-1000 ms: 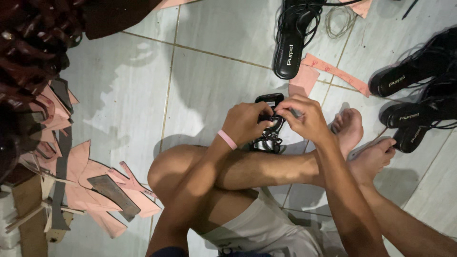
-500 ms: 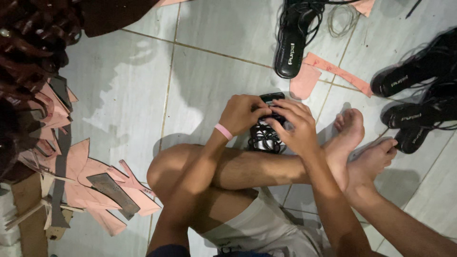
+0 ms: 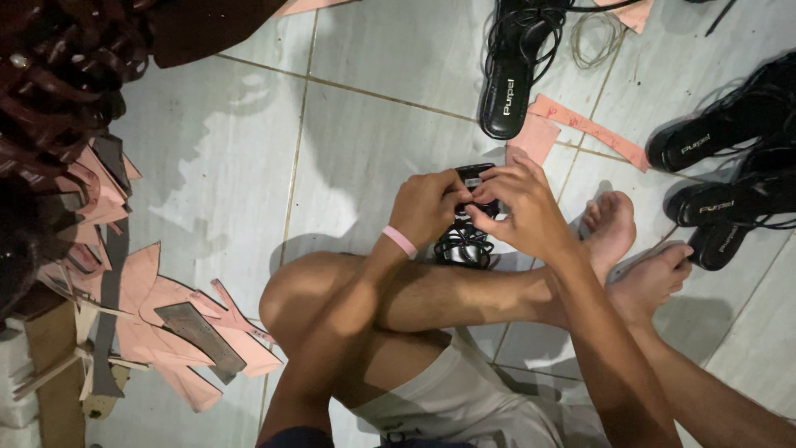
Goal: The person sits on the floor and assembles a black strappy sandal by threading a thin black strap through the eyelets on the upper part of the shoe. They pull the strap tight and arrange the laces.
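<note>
— Black strappy sandal [image 3: 469, 217]: where is it?

— Over your bent leg, just above the shin, held between both hands — its straps hang in a bunch below.

— Your hands?

— Left hand [image 3: 427, 207] and right hand [image 3: 518, 207] are together, fingers clamped on the sandal's upper end. A pink wristband [image 3: 400, 241] sits on your left wrist.

— Surroundings?

— Tiled floor [image 3: 365, 141]; another black sandal [image 3: 507, 91] lies beyond, pink cut pieces [image 3: 178, 332] lie to your left.

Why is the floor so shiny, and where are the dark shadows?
Head view: pale glare patches sit on the tile floor, light bouncing off glossy tiles. Soft shadows fall left of the knee and under the feet. The top-left pile of brown straps is very dark. The left hand and right hand, on a black sandal, look sharp, not blurred.
</note>
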